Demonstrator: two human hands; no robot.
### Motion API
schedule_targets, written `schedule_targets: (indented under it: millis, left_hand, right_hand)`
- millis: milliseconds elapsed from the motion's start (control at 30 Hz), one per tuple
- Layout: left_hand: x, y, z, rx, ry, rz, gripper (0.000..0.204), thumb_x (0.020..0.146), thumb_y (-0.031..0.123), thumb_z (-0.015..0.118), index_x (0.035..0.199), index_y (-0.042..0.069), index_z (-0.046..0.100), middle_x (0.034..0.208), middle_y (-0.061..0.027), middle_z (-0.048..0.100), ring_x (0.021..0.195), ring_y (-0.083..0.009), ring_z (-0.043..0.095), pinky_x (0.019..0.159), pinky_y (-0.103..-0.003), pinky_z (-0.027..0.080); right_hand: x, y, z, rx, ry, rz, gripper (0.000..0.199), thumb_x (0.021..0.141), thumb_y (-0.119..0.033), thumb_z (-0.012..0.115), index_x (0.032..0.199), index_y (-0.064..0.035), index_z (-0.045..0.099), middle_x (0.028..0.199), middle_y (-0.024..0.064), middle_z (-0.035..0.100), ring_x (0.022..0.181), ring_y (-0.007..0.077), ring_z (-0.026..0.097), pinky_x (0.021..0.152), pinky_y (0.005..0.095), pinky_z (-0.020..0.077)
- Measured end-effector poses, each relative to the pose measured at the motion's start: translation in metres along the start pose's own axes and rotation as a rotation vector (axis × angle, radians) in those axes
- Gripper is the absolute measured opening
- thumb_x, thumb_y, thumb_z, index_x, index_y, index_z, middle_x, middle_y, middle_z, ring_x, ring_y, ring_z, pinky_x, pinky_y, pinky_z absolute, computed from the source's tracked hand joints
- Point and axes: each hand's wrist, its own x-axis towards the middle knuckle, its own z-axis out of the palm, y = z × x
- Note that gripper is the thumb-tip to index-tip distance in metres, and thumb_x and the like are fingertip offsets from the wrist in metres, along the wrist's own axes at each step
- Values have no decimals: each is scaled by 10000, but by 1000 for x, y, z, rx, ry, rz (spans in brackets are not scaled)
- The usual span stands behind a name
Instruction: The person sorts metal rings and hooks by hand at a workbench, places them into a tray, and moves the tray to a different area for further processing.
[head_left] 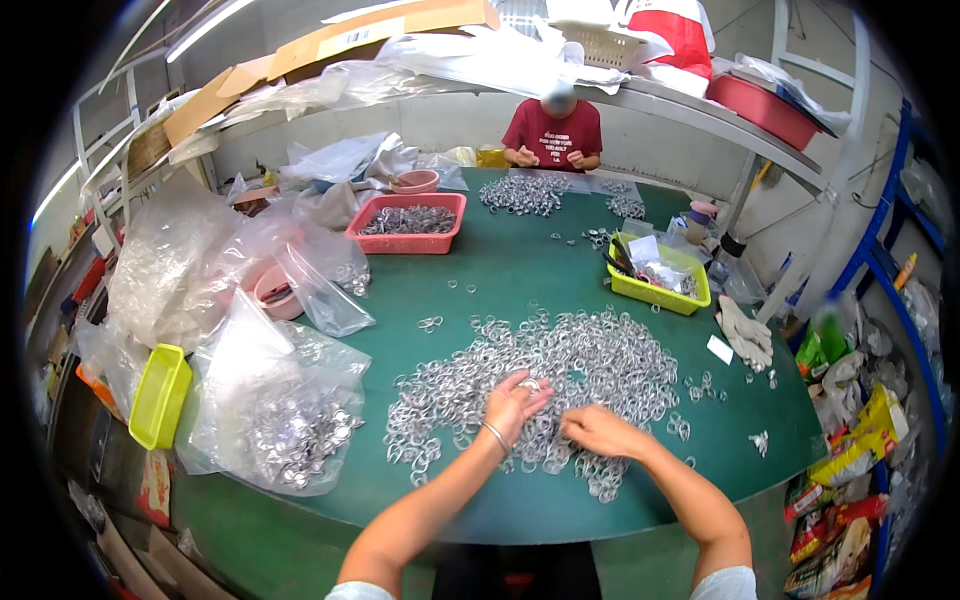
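A wide heap of small silvery metal rings (620, 365) is spread over the green table (420, 285) in front of me. Above its near middle, my left hand (512, 408) is turned partly palm up, fingers curled, with shiny metal rings (532, 386) resting in it. Just to the right, my right hand (600, 432) is closed low over the heap, its fingertips pinched together. Whatever lies between those fingertips is too small or hidden to make out. The two hands are close but apart.
At left lies a clear plastic bag (300, 430) of metal pieces, beside a yellow-green basket (160, 397). Further back stand a red tray (408, 243) of parts and a yellow-green bin (660, 293). White gloves (745, 335) lie right. Across the table sits a person (553, 135) near another pile.
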Motion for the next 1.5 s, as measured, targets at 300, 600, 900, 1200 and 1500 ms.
schedule_targets:
  millis: [300,600,900,1200,1500]
  left_hand:
    - [-12,-50,-15,74,-120,250,419,846,-60,393,1249,-41,276,1037,-193,551,831,-243,614,694,-301,547]
    - [-8,-57,-16,218,-80,395,375,860,-38,405,1226,-2,328,948,-124,546,719,-145,605,543,-229,521]
    - [-17,-48,-19,218,-114,415,343,851,-24,451,1186,-18,378,944,-131,564,711,-143,608,538,-227,523]
    - [-15,-44,-28,136,-50,451,300,855,-14,464,1153,-2,436,930,-121,590,687,-120,596,523,-221,508]
    - [-39,10,-64,-660,285,475,322,862,16,427,1179,-33,394,918,-150,576,739,-203,592,637,-299,517]
  right_hand:
    - [16,39,69,47,882,261,227,811,-197,471,759,-2,574,650,202,560,635,364,558,580,425,418]
    - [21,50,85,-48,972,245,297,858,-210,448,723,27,565,550,136,494,494,189,468,502,346,371]
    - [15,-3,51,572,690,365,205,852,-163,466,738,-25,567,581,-21,444,532,78,387,503,230,313]
    - [7,-21,66,958,548,365,178,894,-194,463,816,-50,532,578,-13,429,458,85,362,416,222,270]
    - [-21,-26,80,1068,765,276,177,906,-187,465,881,-31,544,586,-9,402,474,86,346,419,221,266]
